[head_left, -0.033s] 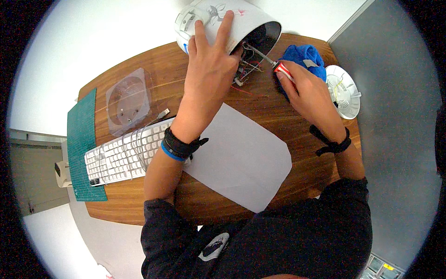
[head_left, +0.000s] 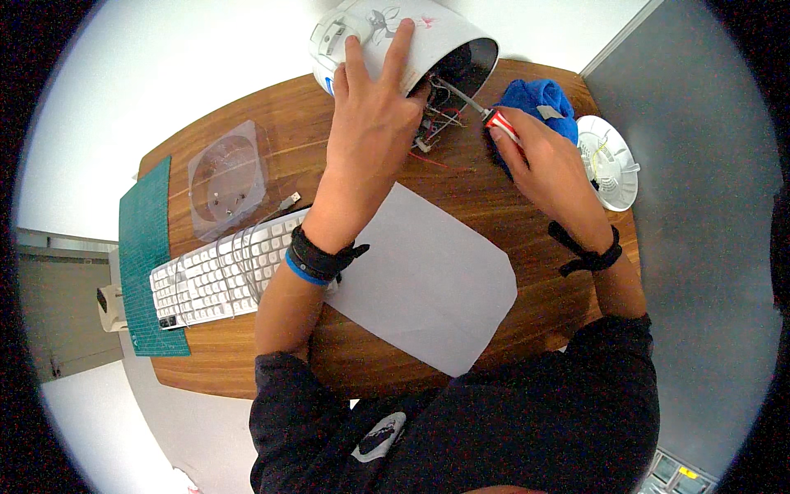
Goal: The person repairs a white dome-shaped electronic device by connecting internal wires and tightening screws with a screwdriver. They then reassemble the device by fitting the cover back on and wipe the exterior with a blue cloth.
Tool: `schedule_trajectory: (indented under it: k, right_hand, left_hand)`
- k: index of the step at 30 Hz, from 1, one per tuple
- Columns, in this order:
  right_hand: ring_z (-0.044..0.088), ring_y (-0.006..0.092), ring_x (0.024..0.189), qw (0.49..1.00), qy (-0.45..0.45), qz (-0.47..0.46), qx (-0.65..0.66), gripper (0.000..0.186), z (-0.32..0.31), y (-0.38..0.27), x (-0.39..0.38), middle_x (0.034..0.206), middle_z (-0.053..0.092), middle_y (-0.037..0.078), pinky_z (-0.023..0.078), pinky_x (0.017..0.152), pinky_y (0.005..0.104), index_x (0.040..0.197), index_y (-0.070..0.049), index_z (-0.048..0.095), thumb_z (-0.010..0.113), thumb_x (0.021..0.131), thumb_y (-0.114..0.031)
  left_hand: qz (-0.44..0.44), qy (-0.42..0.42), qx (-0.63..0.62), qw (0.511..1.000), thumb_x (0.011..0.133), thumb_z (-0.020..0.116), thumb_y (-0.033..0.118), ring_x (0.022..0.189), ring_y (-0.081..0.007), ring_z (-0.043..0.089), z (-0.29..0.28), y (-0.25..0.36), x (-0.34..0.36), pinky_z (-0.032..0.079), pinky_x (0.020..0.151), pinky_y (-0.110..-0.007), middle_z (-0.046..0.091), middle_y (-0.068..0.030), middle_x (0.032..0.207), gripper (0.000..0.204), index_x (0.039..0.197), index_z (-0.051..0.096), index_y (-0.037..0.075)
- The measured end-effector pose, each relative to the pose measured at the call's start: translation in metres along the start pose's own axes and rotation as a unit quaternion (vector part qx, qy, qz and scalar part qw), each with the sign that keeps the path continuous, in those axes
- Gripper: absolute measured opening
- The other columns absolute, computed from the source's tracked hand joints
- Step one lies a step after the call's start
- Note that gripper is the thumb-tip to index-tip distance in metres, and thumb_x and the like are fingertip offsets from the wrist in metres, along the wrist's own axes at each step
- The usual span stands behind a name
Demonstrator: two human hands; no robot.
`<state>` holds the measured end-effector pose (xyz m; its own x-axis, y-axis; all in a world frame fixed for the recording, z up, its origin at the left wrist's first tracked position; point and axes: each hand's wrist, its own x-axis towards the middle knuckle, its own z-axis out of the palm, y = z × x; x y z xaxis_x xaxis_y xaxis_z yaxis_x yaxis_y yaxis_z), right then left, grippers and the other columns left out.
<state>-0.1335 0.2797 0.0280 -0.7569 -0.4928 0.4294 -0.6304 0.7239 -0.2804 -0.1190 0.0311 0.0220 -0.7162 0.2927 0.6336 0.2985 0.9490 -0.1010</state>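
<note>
A white appliance housing (head_left: 444,29) with a flower print lies tilted at the far edge of the table, its open end facing right and toward me. My left hand (head_left: 374,111) grips its near side, two fingers stretched over the top and the thumb hidden near the rim. Wires and small parts (head_left: 429,130) hang out of the opening. In my right hand (head_left: 539,156) is a screwdriver (head_left: 502,123) with a red and white handle. Its shaft reaches into the opening, where the tip is hard to make out.
Behind my right hand lies a blue cloth (head_left: 539,103), beside a round white plastic base (head_left: 613,165). A white sheet (head_left: 428,280) lies between my forearms. To the left are a white keyboard (head_left: 206,280) with its cable, a clear plastic tray (head_left: 226,177) holding small screws, and a green cutting mat (head_left: 144,247).
</note>
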Motion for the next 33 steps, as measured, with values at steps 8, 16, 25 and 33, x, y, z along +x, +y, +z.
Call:
schedule_trajectory:
  k: [8,16,25,33]
  right_hand:
    - [0.071,0.0468,0.089,0.998,-0.024,0.014,0.049,0.029,-0.002,-0.001,0.002,0.098,0.073,0.025,0.056,0.074,0.0551,0.115,-0.002,0.066,0.060,0.108,-0.030]
    - [0.069,0.0466,0.078,0.976,-0.102,0.099,0.163,0.034,-0.006,-0.005,0.005,0.086,0.071,0.026,0.052,0.067,0.0518,0.113,0.000,0.067,0.056,0.111,-0.032]
    - [0.071,0.0306,0.081,0.958,-0.125,0.125,0.225,0.034,-0.007,0.006,0.003,0.090,0.070,0.022,0.054,0.072,0.0430,0.120,-0.001,0.067,0.058,0.110,-0.032]
    - [0.070,0.0361,0.097,0.999,0.021,-0.032,-0.024,0.032,-0.019,-0.002,0.003,0.112,0.066,0.014,0.059,0.082,0.0449,0.124,-0.007,0.068,0.074,0.094,-0.015]
  left_hand:
    - [-0.004,-0.002,0.004,1.000,0.094,0.061,0.012,0.145,-0.0576,0.037,0.001,0.000,0.000,0.040,0.120,-0.062,0.027,-0.0103,0.173,0.034,0.119,0.081,0.024]
    - [0.000,0.000,0.010,1.000,0.094,0.060,0.012,0.145,-0.0572,0.038,-0.001,0.000,0.000,0.042,0.118,-0.063,0.027,-0.0101,0.173,0.035,0.120,0.081,0.025]
    - [0.002,0.005,0.027,1.000,0.095,0.061,0.014,0.144,-0.0572,0.038,0.001,0.001,0.001,0.044,0.115,-0.062,0.028,-0.0111,0.172,0.034,0.119,0.081,0.025]
    - [-0.001,0.002,0.017,1.000,0.095,0.061,0.014,0.145,-0.0570,0.038,0.000,0.003,0.000,0.043,0.117,-0.063,0.028,-0.0115,0.172,0.033,0.118,0.082,0.024]
